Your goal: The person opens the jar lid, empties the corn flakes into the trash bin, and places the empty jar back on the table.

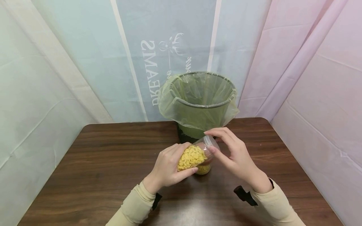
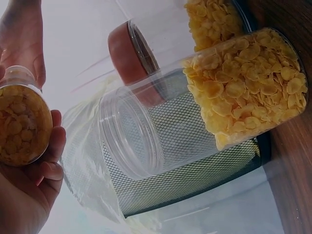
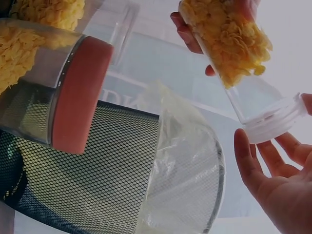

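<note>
A clear plastic jar [image 1: 193, 156] of yellow corn flakes is held tilted above the table. My left hand [image 1: 167, 164] grips it round the body, thumb below. At its ridged, translucent mouth end [image 3: 273, 119], the fingertips and thumb of my right hand [image 1: 237, 153] pinch from either side. I cannot tell whether a clear lid is on it. Behind and below stand two more flake jars: one has a reddish-brown lid [image 3: 80, 95], the other jar [image 2: 248, 87] shows a clear ridged top. In the head view they are mostly hidden by the hands and held jar.
A dark mesh wastebasket [image 1: 192, 130] stands at the table's back edge, lined with a thin yellowish bag [image 1: 169, 97] folded over its rim. The dark wood table [image 1: 113, 166] has pale curtains [image 1: 93, 56] behind it and on both sides.
</note>
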A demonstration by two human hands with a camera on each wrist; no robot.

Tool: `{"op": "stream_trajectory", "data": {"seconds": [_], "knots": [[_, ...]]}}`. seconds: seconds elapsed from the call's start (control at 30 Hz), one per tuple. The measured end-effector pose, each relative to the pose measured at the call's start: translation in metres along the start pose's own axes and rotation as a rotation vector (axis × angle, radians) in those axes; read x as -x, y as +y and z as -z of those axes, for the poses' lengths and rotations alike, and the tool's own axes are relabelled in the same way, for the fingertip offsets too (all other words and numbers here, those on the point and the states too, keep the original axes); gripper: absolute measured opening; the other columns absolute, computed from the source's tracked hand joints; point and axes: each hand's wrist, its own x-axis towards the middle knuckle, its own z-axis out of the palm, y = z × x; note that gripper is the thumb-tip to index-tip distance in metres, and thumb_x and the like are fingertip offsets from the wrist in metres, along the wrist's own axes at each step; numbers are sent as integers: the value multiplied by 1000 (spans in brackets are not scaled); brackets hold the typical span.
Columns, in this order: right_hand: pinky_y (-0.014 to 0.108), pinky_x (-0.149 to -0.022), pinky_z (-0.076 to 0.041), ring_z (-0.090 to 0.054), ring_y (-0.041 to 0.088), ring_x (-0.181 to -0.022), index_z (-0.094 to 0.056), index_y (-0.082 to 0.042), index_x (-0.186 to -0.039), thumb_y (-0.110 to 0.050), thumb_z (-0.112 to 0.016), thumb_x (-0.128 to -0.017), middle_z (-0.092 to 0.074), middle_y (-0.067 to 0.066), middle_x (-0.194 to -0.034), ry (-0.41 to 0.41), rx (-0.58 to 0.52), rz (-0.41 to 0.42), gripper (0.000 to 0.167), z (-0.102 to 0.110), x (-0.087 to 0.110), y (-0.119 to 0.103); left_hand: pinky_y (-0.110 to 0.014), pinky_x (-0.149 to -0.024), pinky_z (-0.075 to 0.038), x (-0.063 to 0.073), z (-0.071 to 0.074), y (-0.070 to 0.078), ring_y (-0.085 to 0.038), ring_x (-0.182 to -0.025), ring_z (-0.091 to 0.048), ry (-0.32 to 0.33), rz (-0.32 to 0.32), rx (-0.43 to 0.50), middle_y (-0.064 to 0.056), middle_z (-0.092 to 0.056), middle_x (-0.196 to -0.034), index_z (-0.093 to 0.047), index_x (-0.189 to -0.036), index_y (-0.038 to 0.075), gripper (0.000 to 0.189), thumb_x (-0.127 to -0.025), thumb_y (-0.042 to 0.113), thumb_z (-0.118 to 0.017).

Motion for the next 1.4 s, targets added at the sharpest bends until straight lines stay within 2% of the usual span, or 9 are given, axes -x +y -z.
{"op": "stream_trajectory", "data": {"seconds": [0.13, 0.23, 0.47, 0.63, 0.9, 1.07, 1.2, 1.3, 1.4], "knots": [[14, -88, -46, -57, 16, -107, -60, 2, -116, 3, -65, -82, -61, 14, -114, -24, -31, -7, 35, 7, -6, -14, -21, -59, -46, 0, 1, 1, -7, -74, -54, -6, 7, 19, 2, -63, -92, -56, -120, 9, 57, -82, 52, -62], [16, -90, -46, -58, 17, -109, -61, 3, -116, 5, -65, -80, -62, 15, -114, -36, -54, 9, 36, 10, -8, -17, -21, -60, -47, 0, 2, 1, -7, -76, -55, -12, 11, 28, 2, -63, -94, -55, -120, 9, 57, -83, 52, -62], [22, -100, -42, -57, 19, -114, -62, -3, -118, -7, -66, -84, -63, 12, -118, -42, -67, 88, 34, 11, -1, -1, -21, -62, -48, 0, 4, 3, -7, -78, -56, -19, 17, 38, 2, -64, -96, -55, -121, 10, 57, -83, 52, -61], [24, -102, -41, -58, 21, -115, -62, 0, -117, -4, -66, -82, -63, 14, -118, -51, -117, 148, 35, 10, 1, 8, -21, -63, -48, 1, 4, 3, -8, -79, -57, -16, 17, 43, 1, -65, -98, -55, -121, 10, 57, -83, 52, -61], [26, -102, -41, -58, 24, -117, -62, 5, -112, 4, -65, -77, -64, 17, -118, -45, -197, 206, 35, 10, 0, 8, -24, -67, -51, 2, 4, 3, -9, -84, -60, -16, 12, 50, 0, -65, -101, -55, -121, 9, 57, -83, 52, -61], [27, -102, -42, -57, 26, -117, -62, 6, -110, 8, -64, -75, -64, 18, -118, -53, -265, 201, 35, 10, 0, 6, -26, -73, -52, 3, 5, 3, -10, -90, -61, -22, 12, 62, -1, -65, -104, -55, -120, 8, 56, -83, 50, -62], [31, -104, -41, -53, 31, -122, -60, 9, -110, 13, -63, -74, -61, 21, -121, -68, -373, 183, 37, 10, 1, 5, -26, -75, -53, 3, 5, 4, -10, -92, -61, -27, 13, 71, -1, -64, -106, -55, -120, 8, 56, -83, 49, -62], [33, -105, -41, -50, 34, -125, -56, 14, -111, 17, -62, -74, -57, 26, -124, -61, -462, 158, 38, 11, 0, 2, -26, -74, -52, 3, 5, 4, -10, -91, -61, -25, 19, 69, -1, -65, -106, -54, -121, 8, 57, -84, 50, -62], [31, -104, -42, -49, 31, -125, -53, 17, -113, 20, -62, -75, -54, 28, -124, -29, -483, 97, 39, 12, 0, 0, -24, -69, -51, 3, 6, 4, -9, -86, -60, -22, 25, 67, 0, -65, -104, -54, -121, 9, 57, -84, 51, -61]]}}
